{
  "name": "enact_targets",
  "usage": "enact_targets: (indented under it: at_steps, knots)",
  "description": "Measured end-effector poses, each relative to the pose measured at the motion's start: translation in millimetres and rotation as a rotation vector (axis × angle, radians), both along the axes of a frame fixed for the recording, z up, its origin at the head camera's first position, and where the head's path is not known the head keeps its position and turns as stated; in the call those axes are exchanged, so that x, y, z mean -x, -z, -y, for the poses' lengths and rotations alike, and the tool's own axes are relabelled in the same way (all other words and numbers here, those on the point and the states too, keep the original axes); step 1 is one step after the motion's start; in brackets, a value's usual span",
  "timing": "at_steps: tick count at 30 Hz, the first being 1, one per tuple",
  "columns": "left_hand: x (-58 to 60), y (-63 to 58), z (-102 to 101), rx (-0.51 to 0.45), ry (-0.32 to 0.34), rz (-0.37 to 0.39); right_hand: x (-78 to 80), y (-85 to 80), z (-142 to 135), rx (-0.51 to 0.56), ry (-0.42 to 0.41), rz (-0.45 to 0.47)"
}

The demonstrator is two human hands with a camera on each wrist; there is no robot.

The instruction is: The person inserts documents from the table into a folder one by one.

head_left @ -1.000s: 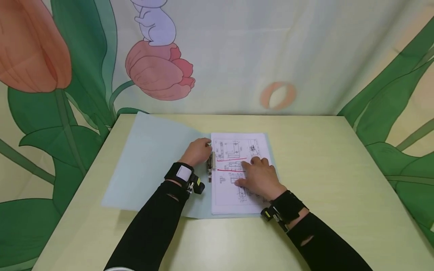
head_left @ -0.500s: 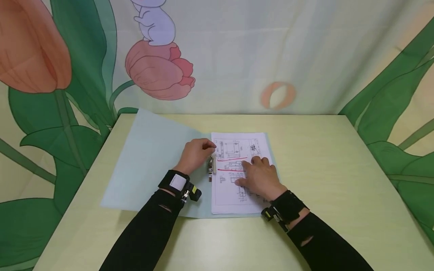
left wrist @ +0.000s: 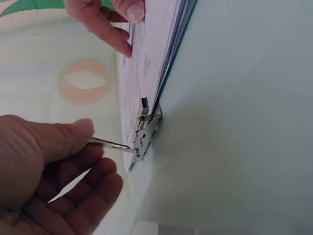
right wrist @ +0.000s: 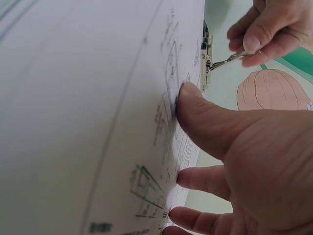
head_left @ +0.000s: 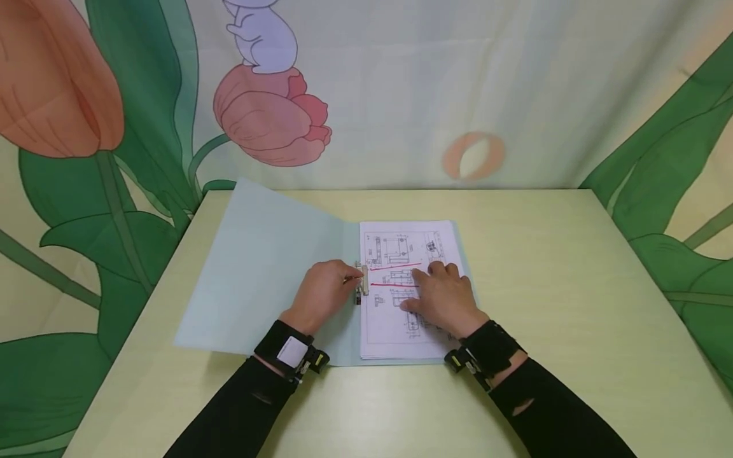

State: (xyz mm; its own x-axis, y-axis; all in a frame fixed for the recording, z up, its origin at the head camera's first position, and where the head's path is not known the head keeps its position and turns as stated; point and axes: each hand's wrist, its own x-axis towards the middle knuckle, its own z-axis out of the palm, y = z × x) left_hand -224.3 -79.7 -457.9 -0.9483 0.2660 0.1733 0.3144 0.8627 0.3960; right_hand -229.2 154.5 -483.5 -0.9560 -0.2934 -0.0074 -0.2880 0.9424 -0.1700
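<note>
A light blue folder [head_left: 258, 254] lies opened out on the table, its cover spread to the left. On its right side sits a stack of white sheets [head_left: 386, 337] printed with technical drawings and two red lines. A metal clip [left wrist: 146, 128] is fixed along the stack's left edge. My left hand [head_left: 323, 292] pinches the clip's thin lever [left wrist: 111, 144] between thumb and fingertip; in the left wrist view the lever stands out from the clip. With fingers spread, my right hand [head_left: 446, 299] presses on the middle of the top sheet.
The pale wooden table [head_left: 544, 267] extends to the right and in front of the folder. Behind it hangs a curtain [head_left: 401, 95] printed with tulips and a rabbit. The folder's cover reaches the table's far left edge.
My left hand has moved from the upper end of the clip toward me, down along it, and now pinches its lever. The right hand has stayed on the sheets.
</note>
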Motion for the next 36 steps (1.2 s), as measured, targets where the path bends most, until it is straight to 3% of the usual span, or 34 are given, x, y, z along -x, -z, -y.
enact_targets:
  at_steps: [7,16,20,24,32,36]
  knots:
    - [-4.8,-5.5,1,-0.055,-0.003,0.154,-0.3,-1.3,-2,0.000,0.017,0.010]
    - [-1.4,-1.6,3,-0.249,-0.137,0.220,0.6,-1.1,-3,0.008,0.018,0.002]
    - [-1.1,-2.1,2,-0.270,-0.194,0.212,-0.3,-1.9,-2,0.012,0.021,0.008]
    - [-3.8,-1.6,1,-0.227,-0.210,0.189,-0.5,-2.0,0,0.014,0.018,0.008]
    - [-22.8,4.1,0,-0.014,-0.110,-0.034,-0.8,0.1,2,0.020,0.011,0.002]
    - [-33.3,7.9,1,0.048,-0.058,-0.064,-1.2,0.8,1,0.028,0.015,0.004]
